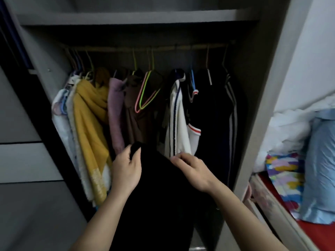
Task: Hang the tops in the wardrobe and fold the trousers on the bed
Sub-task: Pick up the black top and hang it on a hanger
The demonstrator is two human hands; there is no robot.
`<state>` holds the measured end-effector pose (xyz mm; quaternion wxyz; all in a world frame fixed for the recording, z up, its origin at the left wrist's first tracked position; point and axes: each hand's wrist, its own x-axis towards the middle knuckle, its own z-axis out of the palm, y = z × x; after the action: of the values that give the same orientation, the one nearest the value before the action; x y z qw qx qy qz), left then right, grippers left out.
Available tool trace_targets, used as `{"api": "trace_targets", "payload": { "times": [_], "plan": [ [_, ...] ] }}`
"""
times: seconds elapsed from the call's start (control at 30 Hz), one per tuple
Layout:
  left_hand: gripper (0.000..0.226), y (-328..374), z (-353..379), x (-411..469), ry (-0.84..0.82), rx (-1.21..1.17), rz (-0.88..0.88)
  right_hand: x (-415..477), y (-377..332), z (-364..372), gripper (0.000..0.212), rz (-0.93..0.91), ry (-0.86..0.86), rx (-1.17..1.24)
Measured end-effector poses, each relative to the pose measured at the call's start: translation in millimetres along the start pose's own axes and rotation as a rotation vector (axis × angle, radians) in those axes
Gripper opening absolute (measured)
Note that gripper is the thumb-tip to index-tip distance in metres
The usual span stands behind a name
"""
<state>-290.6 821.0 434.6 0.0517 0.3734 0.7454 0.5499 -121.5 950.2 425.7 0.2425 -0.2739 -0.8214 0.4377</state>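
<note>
Left hand and right hand, lower centre, each pinch an upper edge of a black garment hanging between them; its shape is lost in shadow. Behind, the open wardrobe holds a rail of hangers carrying a yellow scarf, a mauve top, a white striped top and dark, indistinct clothes. Empty neon hangers hang at centre. The bed is cut off at lower right.

I'm seeing grey panels lying dim at nine o'clock, a white wall catching daylight at two o'clock.
</note>
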Motion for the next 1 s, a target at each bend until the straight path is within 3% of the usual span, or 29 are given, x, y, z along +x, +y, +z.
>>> {"api": "trace_targets", "payload": {
  "times": [0.07,0.2,0.33,0.47,0.53,0.67,0.83,1.0],
  "plan": [
    [0.031,-9,-4,21,0.012,0.028,0.002,40,-3,18,0.039,-0.033,-0.070,0.051],
    [0.033,-20,-7,75,0.030,0.129,-0.007,145,-16,35,0.022,-0.115,0.144,0.120],
    [0.036,-27,-10,123,0.048,0.178,-0.015,243,-43,29,0.035,-0.119,0.298,0.149],
    [0.036,-39,-12,149,0.021,0.181,-0.039,312,-57,24,0.056,-0.038,0.266,0.031],
    [0.037,-46,-13,162,0.010,0.195,-0.028,332,-62,27,0.051,-0.053,0.234,-0.022],
    [0.046,-58,-18,184,-0.014,0.197,-0.026,350,-66,35,0.018,-0.145,0.325,-0.063],
    [0.047,-66,-25,202,-0.013,0.154,-0.001,351,-76,43,0.018,-0.084,0.330,-0.019],
    [0.042,-75,-43,217,-0.114,0.061,0.032,347,-94,51,0.013,-0.022,0.334,0.093]
  ]
}}
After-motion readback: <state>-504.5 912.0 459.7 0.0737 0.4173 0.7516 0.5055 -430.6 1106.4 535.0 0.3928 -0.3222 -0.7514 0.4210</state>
